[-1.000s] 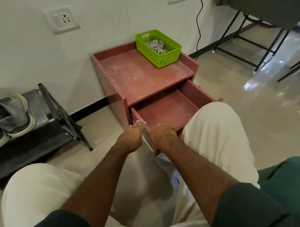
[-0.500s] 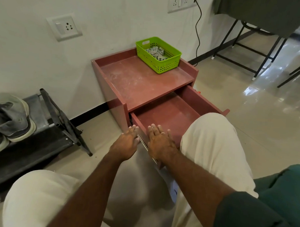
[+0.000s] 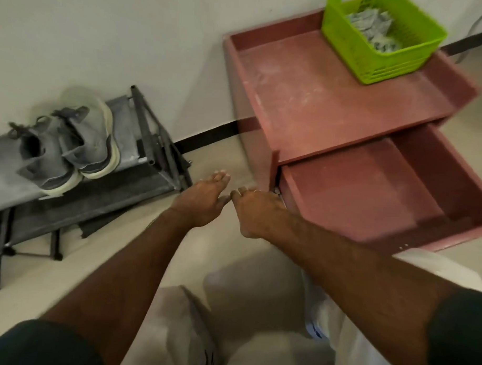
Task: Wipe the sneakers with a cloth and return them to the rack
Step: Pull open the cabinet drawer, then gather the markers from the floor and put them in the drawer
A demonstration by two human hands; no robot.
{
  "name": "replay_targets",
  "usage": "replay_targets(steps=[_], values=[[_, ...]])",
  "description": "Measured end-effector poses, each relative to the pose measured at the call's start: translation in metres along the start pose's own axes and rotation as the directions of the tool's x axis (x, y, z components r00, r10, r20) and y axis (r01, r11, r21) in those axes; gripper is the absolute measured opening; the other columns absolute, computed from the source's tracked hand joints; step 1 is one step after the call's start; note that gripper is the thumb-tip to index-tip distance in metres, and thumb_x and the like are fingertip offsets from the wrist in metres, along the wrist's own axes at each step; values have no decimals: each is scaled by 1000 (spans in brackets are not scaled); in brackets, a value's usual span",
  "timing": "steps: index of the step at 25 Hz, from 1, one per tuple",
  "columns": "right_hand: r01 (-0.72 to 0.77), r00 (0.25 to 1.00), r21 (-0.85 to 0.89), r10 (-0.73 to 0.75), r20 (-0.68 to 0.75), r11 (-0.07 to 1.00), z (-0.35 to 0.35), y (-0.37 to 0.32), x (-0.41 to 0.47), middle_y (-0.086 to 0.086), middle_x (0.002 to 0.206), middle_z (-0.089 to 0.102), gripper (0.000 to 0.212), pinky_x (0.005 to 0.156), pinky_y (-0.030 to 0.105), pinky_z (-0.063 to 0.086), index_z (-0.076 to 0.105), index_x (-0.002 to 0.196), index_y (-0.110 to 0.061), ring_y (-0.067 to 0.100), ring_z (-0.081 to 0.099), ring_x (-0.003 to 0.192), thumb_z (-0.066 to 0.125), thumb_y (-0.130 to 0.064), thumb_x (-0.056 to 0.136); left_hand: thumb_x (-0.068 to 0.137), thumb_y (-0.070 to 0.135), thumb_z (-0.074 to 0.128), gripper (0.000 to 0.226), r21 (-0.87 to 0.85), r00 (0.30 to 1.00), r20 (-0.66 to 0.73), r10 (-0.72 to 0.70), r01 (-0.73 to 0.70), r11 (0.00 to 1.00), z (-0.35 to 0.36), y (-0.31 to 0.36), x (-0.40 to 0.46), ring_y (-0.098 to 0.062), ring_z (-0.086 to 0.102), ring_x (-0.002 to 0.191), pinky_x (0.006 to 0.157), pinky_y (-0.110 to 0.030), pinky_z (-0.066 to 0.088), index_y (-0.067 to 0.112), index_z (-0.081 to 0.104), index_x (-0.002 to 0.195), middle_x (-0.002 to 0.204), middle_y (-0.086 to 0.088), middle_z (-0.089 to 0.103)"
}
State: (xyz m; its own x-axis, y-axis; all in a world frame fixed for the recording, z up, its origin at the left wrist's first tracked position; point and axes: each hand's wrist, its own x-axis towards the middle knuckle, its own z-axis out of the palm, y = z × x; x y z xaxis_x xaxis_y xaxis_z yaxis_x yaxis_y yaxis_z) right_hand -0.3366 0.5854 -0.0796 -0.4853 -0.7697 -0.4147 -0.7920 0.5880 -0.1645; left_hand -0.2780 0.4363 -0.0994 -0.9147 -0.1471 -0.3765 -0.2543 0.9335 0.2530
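I see both my left hand [image 3: 199, 201] and right hand [image 3: 256, 210] empty, fingers [image 3: 221, 177] straight and together. The grey fabric sneakers [image 3: 69, 149] sit well apart to their left, on the grey metal rack [image 3: 143, 140].

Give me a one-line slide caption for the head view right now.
Both hands, left and right, open and empty between the sneakers on the rack and open drawer.

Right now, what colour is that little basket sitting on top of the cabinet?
Bright lime green. The basket shows plainly in the head view, on the reddish cabinet.

No text, label or number is legible anywhere.
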Motion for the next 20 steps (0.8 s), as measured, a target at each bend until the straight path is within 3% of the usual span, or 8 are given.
replay_targets(steps=[3,5,8,11,13,16,18,20], values=[[3,999,27,-2,-37,1000,-8,-39,8,9,148,41,60,97,46,44,40,142,-16,29,46,130,62,-22,86,106,32,42,61,-16,995,-52,-90,89,996,-11,-21,-37,-18,13,154,123,-34,14,15,19,160,168,-4,12],[78,985,19,-74,-157,997,-13,-75,8,9,157,31,63,102,47,42,36,145,-16,30,39,139,61,-24,88,105,31,45,61,-13,984,-112,-142,141,990,-21,-42,-83,-17,15,154,123,-33,15,17,21,159,168,-2,14],[295,881,-79,-303,-364,952,-8,-145,-12,7,162,26,61,108,46,41,34,147,-16,27,32,145,56,-29,91,103,34,47,61,11,945,-230,-235,244,970,-31,-81,-181,-20,21,153,123,-36,18,18,26,158,167,-2,19],[386,790,-125,-398,-466,914,-5,-200,-42,6,159,33,55,108,45,42,39,145,-15,26,35,144,53,-30,93,101,37,51,58,-86,850,-353,-391,387,918,-34,-113,-275,-25,33,148,121,-38,24,17,37,154,164,-1,29],[415,804,-122,-426,-414,902,-3,-237,-54,6,149,46,49,103,43,45,44,139,-16,26,48,133,53,-29,93,100,38,52,57,-146,802,-364,-474,454,879,-28,-134,-328,-26,41,142,119,-42,31,20,40,152,161,0,34],[466,806,-226,-515,-291,856,3,-293,-37,4,117,66,32,85,39,47,52,122,-22,26,63,104,54,-26,90,97,42,54,48,-324,709,-410,-573,474,819,0,-177,-370,-26,61,120,107,-47,46,22,52,140,142,-5,57],[535,786,-290,-593,-173,794,20,-322,-12,4,111,66,27,83,38,44,54,117,-23,27,63,100,52,-25,90,97,43,55,45,-362,689,-342,-640,532,766,36,-207,-382,-24,58,123,104,-44,47,21,56,136,137,-5,60],[565,786,-299,-612,-89,769,47,-341,17,4,109,66,27,81,36,47,57,117,-24,26,63,97,52,-26,91,96,45,57,44,-303,714,-203,-670,605,736,68,-236,-387,-22,59,121,100,-42,50,22,58,134,133,-4,62]])
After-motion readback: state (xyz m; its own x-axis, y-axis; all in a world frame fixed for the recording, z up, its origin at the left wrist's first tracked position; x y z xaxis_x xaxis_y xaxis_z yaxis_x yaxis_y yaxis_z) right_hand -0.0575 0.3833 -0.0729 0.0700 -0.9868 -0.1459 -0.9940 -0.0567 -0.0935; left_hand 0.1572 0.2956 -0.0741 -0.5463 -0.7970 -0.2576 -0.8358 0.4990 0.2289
